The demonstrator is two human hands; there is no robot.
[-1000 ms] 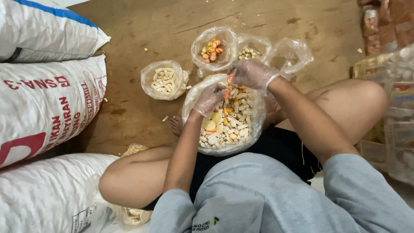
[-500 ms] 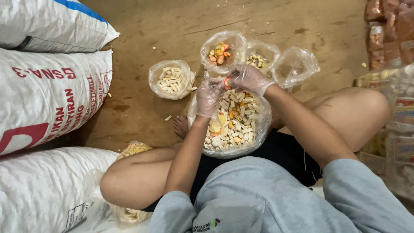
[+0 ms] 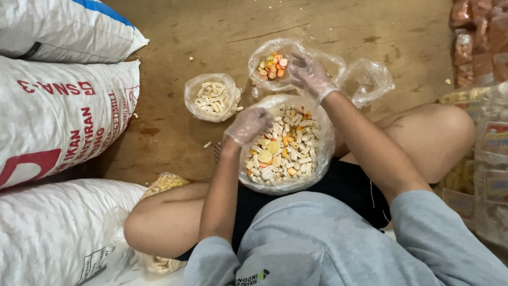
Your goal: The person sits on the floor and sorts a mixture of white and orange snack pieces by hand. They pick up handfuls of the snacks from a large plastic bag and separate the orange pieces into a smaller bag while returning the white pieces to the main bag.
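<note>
**Hands in clear gloves over bags of mixed snack pieces**

Grip first: our left hand (image 3: pixel 248 125), in a thin clear glove, is curled over the near-left rim of the large clear bag (image 3: pixel 323 159). Its fingers are bent in close together; we cannot tell whether they pinch a piece or only touch the heap. Our right hand (image 3: pixel 309 74), gloved the same way, reaches past the far rim of that large bag. Its fingers are spread loosely at the mouth of the small bag of orange and pink pieces (image 3: pixel 271 64), and we see nothing held in them.

The large bag sits open between our crossed legs on the brown floor (image 3: pixel 174 32). It is filled with pale stick-shaped pieces, yellow discs and a few orange bits.

Just beyond the large bag, the small orange-and-pink bag stands open. To the left of the large bag and a little farther off sits a small bag of pale sticks (image 3: pixel 211 98). Beyond the large bag to the right, partly behind our right hand, lie two more clear bags (image 3: pixel 365 79); what they hold is hidden or too faint to tell.

Well to the left of the large bag, white woven sacks (image 3: pixel 63 116) are stacked. To its right stand packaged goods (image 3: pixel 489 143).
</note>
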